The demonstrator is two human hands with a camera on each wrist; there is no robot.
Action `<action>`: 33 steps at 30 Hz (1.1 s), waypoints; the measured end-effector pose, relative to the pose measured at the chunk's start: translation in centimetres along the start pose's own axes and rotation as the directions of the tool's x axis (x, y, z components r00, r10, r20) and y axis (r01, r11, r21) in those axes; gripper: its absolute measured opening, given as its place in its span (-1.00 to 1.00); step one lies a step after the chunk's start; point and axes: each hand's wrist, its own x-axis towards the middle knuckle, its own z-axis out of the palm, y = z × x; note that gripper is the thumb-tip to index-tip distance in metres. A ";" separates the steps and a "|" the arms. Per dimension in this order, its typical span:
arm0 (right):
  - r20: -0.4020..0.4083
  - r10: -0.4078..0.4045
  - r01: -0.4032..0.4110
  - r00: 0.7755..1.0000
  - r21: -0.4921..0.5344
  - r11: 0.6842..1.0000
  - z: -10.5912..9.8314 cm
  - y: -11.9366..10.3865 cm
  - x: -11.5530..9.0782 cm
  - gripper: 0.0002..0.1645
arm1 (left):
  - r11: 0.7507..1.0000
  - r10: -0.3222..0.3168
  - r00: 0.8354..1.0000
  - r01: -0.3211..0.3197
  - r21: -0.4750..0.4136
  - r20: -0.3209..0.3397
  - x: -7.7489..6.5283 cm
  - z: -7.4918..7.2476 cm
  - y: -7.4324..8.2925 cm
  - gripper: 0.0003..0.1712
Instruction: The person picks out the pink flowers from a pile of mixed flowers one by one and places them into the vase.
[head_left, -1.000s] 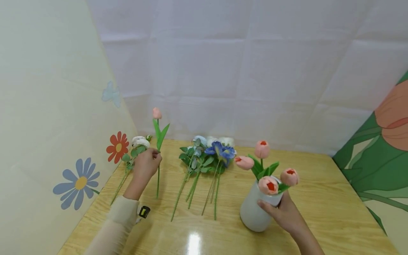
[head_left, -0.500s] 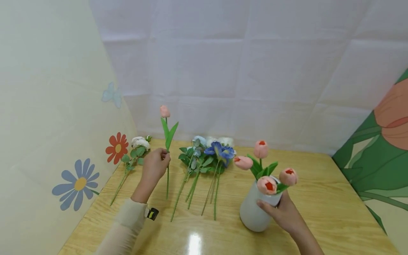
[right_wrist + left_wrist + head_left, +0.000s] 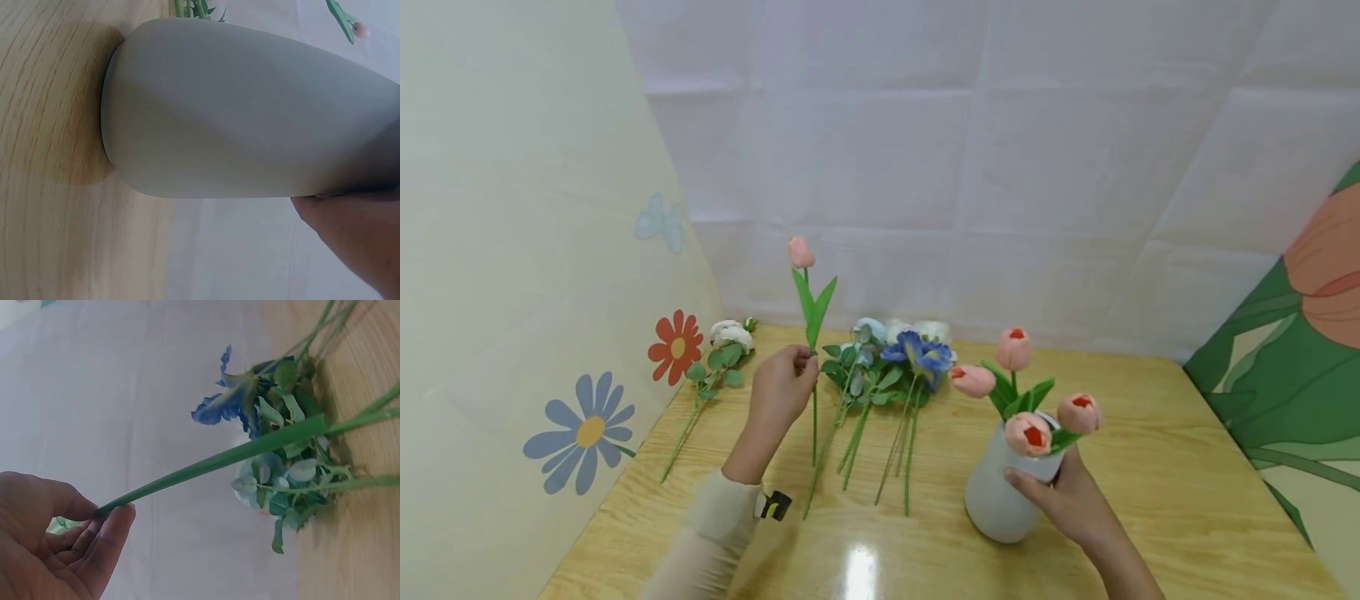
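My left hand (image 3: 781,385) pinches the green stem of a pink tulip (image 3: 801,252) between thumb and fingertips, just under its two leaves. The flower stands upright, its stem end hanging down over the table. In the left wrist view the stem (image 3: 212,464) runs out from my fingertips. With my right hand (image 3: 1071,500) I grip the upper part of a white vase (image 3: 1000,492), thumb on the near side and fingers hidden behind it. Several pink tulips (image 3: 1028,435) lean out of the vase's mouth. The vase base sits on the wood in the right wrist view.
Between my hands lie blue irises (image 3: 917,354), pale blue and white blooms and leafy stems (image 3: 857,375) on the wooden table (image 3: 1150,467). A white flower (image 3: 730,335) with leaves lies at the left edge. White cloth (image 3: 865,167) hangs behind; printed panels flank both sides.
My left hand has carried the pink tulip rightward, away from the white flower at the left and toward the middle bunch. My right hand and the vase have stayed nearly in place.
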 end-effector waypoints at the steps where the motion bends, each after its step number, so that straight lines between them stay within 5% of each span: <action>1: 0.000 0.001 -0.001 1.000 0.004 1.000 0.0 0.0 0.0 -0.12 | 1.000 0.007 1.000 -0.007 -0.008 -0.007 -0.1 0.1 0.2 -0.72; 12: -0.010 -0.043 0.043 0.999 0.032 0.999 0.2 0.2 0.0 -0.13 | 0.994 0.071 0.995 -0.076 -0.075 -0.066 -0.7 1.3 1.7 -0.79; 21: 0.017 -0.003 0.003 1.000 0.039 0.999 0.0 0.1 0.0 -0.10 | 0.978 0.128 0.987 -0.142 -0.153 -0.093 -1.7 2.0 4.0 -0.85; 33: 0.034 0.022 -0.023 0.999 0.037 0.999 -0.2 -0.1 0.0 -0.10 | 0.886 0.151 0.984 -0.176 -0.429 -0.092 -3.1 2.9 6.3 -0.91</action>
